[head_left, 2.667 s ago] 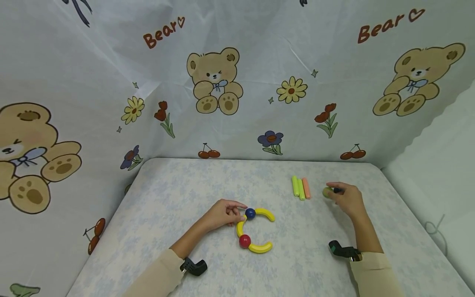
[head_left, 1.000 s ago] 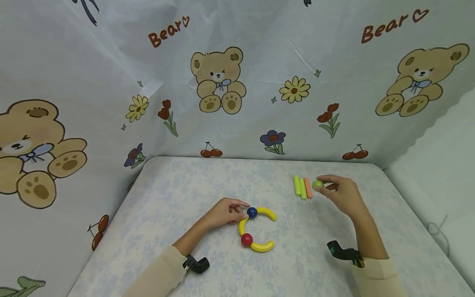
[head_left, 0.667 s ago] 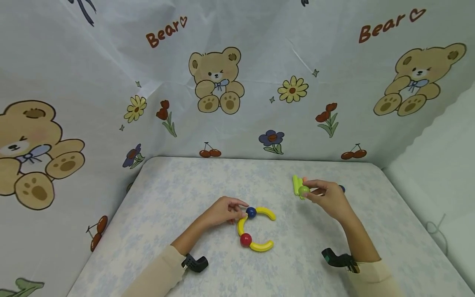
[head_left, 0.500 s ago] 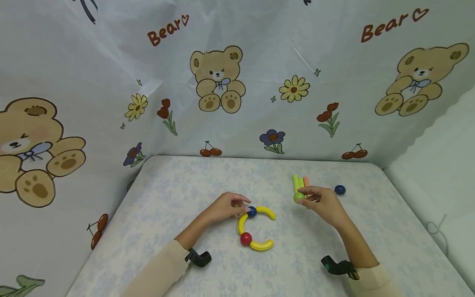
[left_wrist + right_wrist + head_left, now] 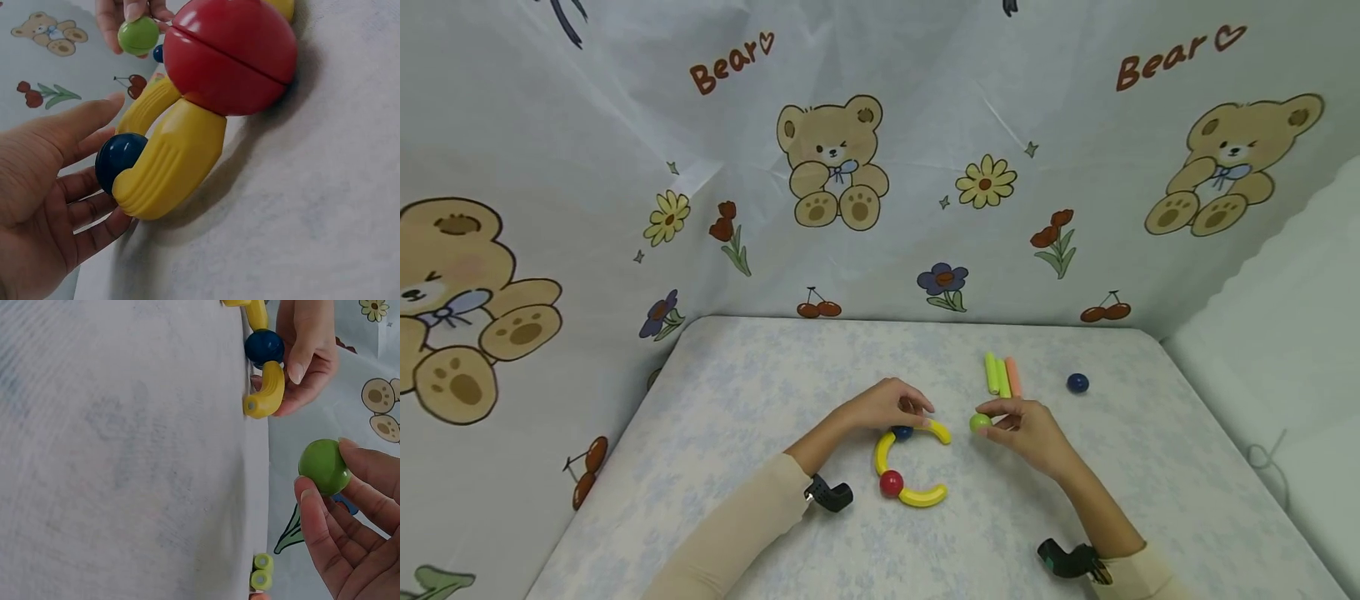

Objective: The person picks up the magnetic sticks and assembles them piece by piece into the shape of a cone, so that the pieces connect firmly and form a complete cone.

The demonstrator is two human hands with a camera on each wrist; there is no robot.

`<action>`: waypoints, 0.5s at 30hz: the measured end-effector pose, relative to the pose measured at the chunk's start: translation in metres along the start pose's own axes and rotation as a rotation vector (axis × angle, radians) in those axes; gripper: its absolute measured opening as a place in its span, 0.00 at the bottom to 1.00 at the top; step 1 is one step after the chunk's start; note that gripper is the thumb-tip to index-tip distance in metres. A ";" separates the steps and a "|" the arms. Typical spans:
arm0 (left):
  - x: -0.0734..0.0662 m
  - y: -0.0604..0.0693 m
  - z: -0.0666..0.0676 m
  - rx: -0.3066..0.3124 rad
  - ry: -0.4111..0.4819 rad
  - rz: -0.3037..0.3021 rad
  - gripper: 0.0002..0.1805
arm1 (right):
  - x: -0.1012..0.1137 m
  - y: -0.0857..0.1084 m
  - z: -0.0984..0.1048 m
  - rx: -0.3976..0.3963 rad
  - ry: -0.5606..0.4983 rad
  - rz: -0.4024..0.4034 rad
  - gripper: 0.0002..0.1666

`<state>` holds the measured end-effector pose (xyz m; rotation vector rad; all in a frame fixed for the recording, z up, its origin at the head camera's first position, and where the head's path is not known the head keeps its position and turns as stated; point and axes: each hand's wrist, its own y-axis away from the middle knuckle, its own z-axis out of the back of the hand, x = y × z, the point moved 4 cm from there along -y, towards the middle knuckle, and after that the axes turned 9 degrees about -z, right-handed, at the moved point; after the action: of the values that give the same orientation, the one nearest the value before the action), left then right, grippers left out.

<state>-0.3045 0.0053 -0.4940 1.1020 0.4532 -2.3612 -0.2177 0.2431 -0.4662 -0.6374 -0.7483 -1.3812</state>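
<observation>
My right hand [image 5: 1028,435] pinches a green ball [image 5: 980,423] between thumb and fingertips, also plain in the right wrist view, held above the table. My left hand [image 5: 889,406] hovers at the top of a C-shaped chain, its thumb near an upper yellow curved stick [image 5: 939,432] and a blue ball [image 5: 902,432]. In the left wrist view its fingers lie loosely behind that ball, thumb apart; whether they touch it I cannot tell. Another yellow curved stick [image 5: 882,455] runs down to a red ball [image 5: 891,483], and a lower yellow curved stick [image 5: 923,497] points right.
Two light-green rods [image 5: 992,373] and an orange rod [image 5: 1013,377] lie side by side behind my right hand. A second blue ball [image 5: 1078,383] rests farther right on the pale patterned table [image 5: 775,358]. A printed bear curtain [image 5: 737,150] hangs behind.
My right hand has carried the green ball from beside the right blue ball, past the rods, leftward and nearer the chain. My left hand has slid right, from the blue ball's left side to above it.
</observation>
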 end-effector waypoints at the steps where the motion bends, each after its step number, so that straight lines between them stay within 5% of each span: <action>1: 0.000 -0.001 -0.001 0.018 -0.006 -0.003 0.13 | 0.000 0.000 -0.002 0.001 -0.003 0.003 0.18; 8: 0.006 -0.004 -0.004 0.044 -0.011 -0.024 0.12 | 0.000 -0.001 -0.010 0.016 -0.013 0.016 0.18; 15: 0.014 0.003 0.000 -0.019 0.036 0.007 0.12 | 0.002 -0.006 -0.019 0.039 -0.028 0.034 0.18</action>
<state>-0.3105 -0.0017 -0.5052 1.1379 0.4824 -2.3293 -0.2221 0.2267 -0.4766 -0.6373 -0.7814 -1.3255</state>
